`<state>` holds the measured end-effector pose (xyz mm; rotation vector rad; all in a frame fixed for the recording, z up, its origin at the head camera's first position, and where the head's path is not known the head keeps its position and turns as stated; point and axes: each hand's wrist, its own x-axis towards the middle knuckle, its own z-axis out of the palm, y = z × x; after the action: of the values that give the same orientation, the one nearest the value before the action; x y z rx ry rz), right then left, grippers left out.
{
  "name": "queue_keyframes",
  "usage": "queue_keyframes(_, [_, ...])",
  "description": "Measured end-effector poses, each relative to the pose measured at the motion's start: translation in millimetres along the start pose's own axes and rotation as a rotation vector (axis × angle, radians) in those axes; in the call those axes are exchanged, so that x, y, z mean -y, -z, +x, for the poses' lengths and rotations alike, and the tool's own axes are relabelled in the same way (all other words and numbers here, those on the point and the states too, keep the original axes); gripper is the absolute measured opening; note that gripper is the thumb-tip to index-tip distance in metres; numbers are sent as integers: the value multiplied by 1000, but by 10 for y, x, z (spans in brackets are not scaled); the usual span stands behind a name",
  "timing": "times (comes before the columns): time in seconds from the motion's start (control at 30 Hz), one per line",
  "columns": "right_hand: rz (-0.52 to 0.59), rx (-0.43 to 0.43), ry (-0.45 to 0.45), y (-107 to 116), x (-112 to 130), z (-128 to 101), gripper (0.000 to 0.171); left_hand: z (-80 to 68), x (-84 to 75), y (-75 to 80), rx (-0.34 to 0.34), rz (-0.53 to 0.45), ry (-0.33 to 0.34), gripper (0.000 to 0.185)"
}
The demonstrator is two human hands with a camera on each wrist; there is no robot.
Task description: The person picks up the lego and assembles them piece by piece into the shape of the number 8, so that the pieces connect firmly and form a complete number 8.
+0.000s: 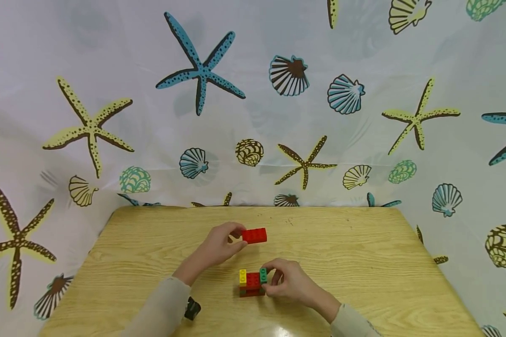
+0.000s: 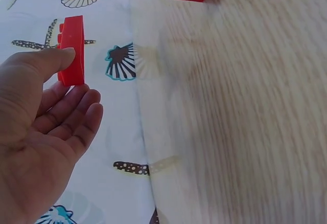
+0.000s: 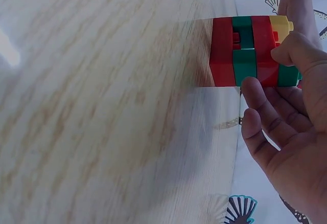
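My left hand [image 1: 224, 244] pinches a red toy building brick [image 1: 255, 235] by its left end, holding it beyond the stack. In the left wrist view that brick [image 2: 74, 50] is tipped on its side, studs to the left, with the thumb on its face. A small stack of toy bricks [image 1: 252, 293] stands on the table in red and green layers. Across its top lie a yellow brick [image 1: 242, 277] at the left and a green brick [image 1: 263, 274] at the right. My right hand [image 1: 290, 282] grips the stack's right end at the green brick, thumb on the near side.
The wooden table [image 1: 346, 243] spreads out around the stack. A small black object [image 1: 192, 309] lies beside the left sleeve. Behind the table hangs a white cloth [image 1: 253, 117] with starfish and shell prints, and it continues along both sides.
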<state>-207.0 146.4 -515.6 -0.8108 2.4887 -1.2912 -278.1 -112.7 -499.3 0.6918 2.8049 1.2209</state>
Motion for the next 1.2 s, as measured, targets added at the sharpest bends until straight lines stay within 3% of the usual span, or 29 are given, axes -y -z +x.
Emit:
queue_keyframes(0.27, [2, 0, -2, 3, 13, -6, 38, -179, -110, 109, 14, 2, -120, 35])
queue_keyframes(0.6, [-1, -1, 6, -2, 22, 2, 40, -321, -225, 162, 28, 0, -152, 33])
queue_keyframes(0.83, [0, 6, -3, -5, 15, 0, 38, -397, -252, 171, 49, -58, -154, 30])
queue_keyframes(1.2, [-6, 0, 0, 3, 26, -8, 25, -557, -265, 132, 86, -110, -157, 29])
